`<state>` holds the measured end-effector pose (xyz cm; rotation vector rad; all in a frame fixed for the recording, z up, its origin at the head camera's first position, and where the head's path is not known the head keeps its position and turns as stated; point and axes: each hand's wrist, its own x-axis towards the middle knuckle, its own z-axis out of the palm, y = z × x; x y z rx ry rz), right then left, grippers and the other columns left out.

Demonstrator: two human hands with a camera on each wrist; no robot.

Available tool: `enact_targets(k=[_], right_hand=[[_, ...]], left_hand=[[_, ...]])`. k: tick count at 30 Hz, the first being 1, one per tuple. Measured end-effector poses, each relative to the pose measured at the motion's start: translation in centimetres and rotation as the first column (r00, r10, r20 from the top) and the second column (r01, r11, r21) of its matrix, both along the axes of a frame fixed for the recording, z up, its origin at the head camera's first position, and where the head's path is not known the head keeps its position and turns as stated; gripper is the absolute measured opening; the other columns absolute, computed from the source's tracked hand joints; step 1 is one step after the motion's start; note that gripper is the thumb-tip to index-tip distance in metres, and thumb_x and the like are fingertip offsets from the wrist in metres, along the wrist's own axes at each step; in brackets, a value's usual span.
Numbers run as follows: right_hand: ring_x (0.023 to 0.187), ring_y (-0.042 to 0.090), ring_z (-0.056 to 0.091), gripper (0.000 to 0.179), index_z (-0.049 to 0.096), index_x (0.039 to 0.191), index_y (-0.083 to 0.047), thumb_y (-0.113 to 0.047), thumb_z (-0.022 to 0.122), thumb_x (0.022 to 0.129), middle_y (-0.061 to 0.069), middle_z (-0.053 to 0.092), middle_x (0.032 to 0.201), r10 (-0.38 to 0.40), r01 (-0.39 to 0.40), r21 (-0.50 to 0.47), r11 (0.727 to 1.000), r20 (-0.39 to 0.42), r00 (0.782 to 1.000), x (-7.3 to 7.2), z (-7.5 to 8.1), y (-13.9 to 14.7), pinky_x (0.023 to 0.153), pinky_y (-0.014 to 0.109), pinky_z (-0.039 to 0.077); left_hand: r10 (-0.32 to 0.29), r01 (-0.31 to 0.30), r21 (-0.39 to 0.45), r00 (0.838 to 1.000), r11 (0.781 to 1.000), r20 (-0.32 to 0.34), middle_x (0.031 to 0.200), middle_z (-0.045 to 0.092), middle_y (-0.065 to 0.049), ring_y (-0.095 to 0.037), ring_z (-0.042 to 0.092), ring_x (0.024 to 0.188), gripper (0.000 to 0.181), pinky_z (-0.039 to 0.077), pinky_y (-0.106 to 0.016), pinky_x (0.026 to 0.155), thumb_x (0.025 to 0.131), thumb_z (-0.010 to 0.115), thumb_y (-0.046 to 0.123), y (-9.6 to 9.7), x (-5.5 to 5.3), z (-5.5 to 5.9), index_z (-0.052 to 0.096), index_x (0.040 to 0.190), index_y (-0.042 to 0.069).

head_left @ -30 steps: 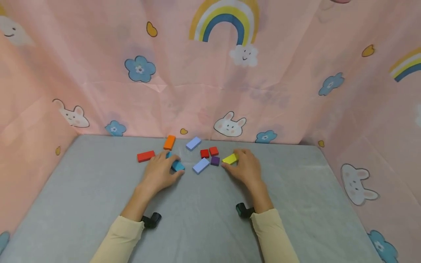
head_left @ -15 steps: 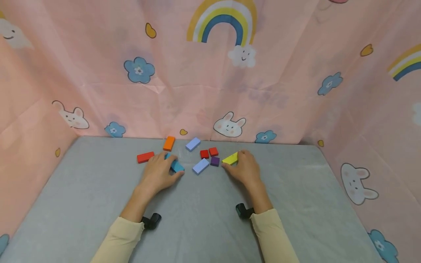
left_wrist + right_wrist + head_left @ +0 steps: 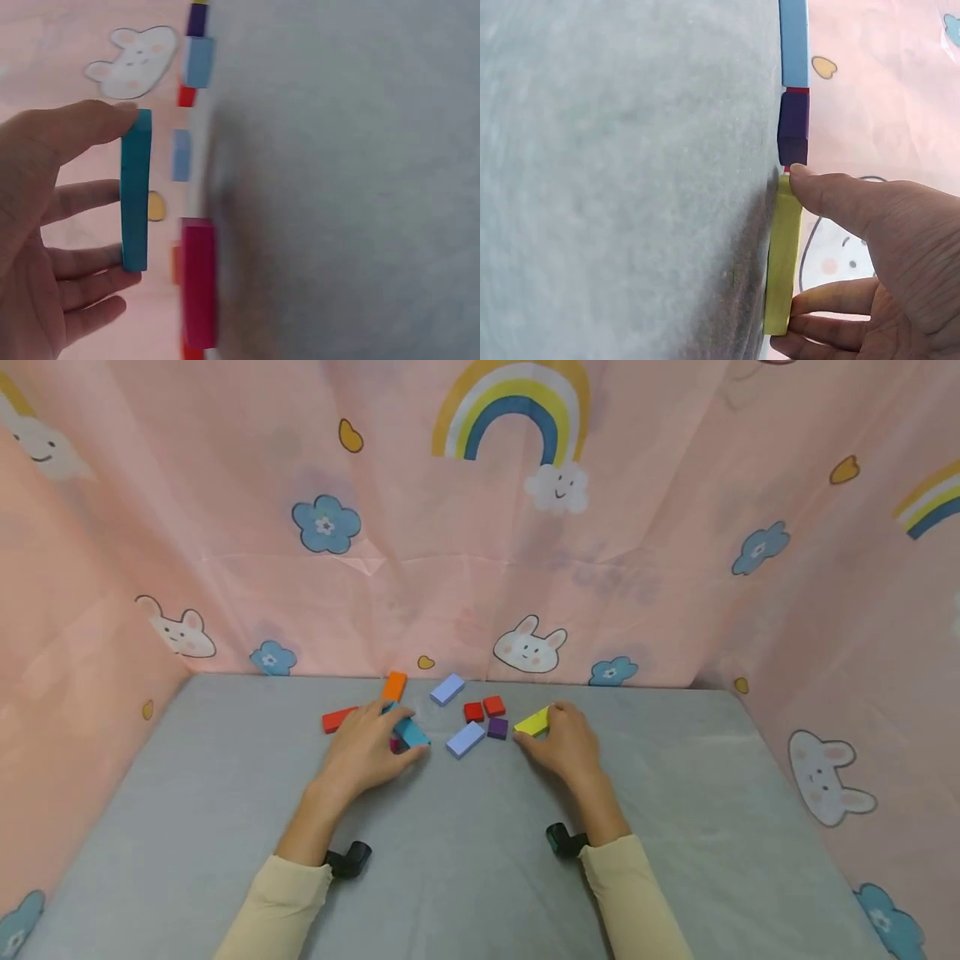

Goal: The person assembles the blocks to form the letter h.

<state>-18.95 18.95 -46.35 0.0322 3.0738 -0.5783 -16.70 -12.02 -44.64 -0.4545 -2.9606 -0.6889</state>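
Note:
My left hand (image 3: 366, 745) grips a blue rectangular block (image 3: 136, 191) by its ends, thumb on one and fingers at the other. The left wrist view shows this block raised off the table, with a gap between it and a magenta block (image 3: 199, 283) lying below. My right hand (image 3: 566, 745) pinches a yellow block (image 3: 783, 259) end to end, thumb at the near end and fingertips at the far one. That block is at or very close to the table surface. Beside its thumb end sits a small purple block (image 3: 793, 127).
Two light blue blocks (image 3: 466, 740) and two small red blocks (image 3: 473, 712) lie between the hands. An orange block (image 3: 394, 686) and a long red block (image 3: 339, 719) are by the left hand. A pink patterned curtain (image 3: 420, 602) stands behind the grey table (image 3: 465, 860).
My left hand has lifted the blue block, and a bit of the magenta block now shows beneath it. My right hand stays at the yellow block. The head view has shifted slightly.

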Motion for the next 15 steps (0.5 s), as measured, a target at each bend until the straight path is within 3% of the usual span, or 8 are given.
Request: enact_targets(k=[6, 15], right_hand=[[0.125, 0.040, 0.061, 0.074, 0.061, 0.137, 0.011, -0.047, 0.077, 0.092, 0.026, 0.059, 0.148, 0.009, -0.009, 0.002, 1.000, 0.003, 1.000, 0.1, 0.3, 0.5, 0.109, 0.053, 0.056], [0.113, 0.035, 0.062, 0.070, 0.063, 0.134, 0.009, -0.046, 0.077, 0.093, 0.023, 0.065, 0.139, 0.000, 0.000, 0.009, 1.000, 0.008, 1.000, 0.2, 0.5, 0.2, 0.101, 0.048, 0.059]], left_hand=[[-0.010, 0.011, 0.049, 1.000, 0.999, -0.018, 0.147, 0.063, -0.014, -0.037, 0.062, 0.133, 0.076, 0.058, -0.058, 0.105, 0.087, 0.083, 0.049, -0.1, 1.2, 1.5, 0.059, 0.149, 0.013], [-0.151, 0.149, -0.025, 0.985, 0.989, -0.081, 0.144, 0.065, -0.014, -0.037, 0.062, 0.133, 0.073, 0.055, -0.061, 0.108, 0.081, 0.089, 0.046, -3.1, 4.9, 1.5, 0.066, 0.142, 0.012]])
